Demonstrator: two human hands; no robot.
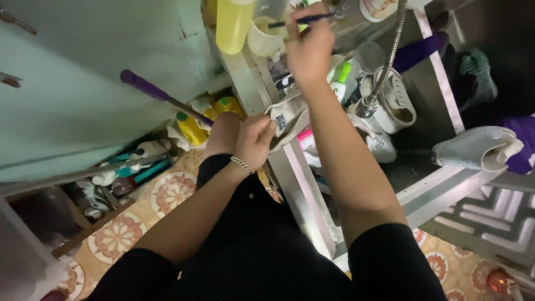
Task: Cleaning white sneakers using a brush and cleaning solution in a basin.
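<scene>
My left hand (254,138), with a chain bracelet at the wrist, grips a white canvas shoe (288,118) at the sink's front rim. My right hand (308,45) is raised over the back of the sink, pinching a thin dark blue brush handle (295,21) whose tip reaches into a white cup (264,34). Below it more white shoes (397,101) lie in the steel sink (426,187), beside a flexible metal hose (390,53).
A yellow bottle (233,23) stands next to the cup. Another white shoe (476,147) rests on the sink's right rim near a purple cloth (524,142). A purple-handled stick (159,95) and yellow bottles (209,117) lean at the left. The floor tiles are patterned.
</scene>
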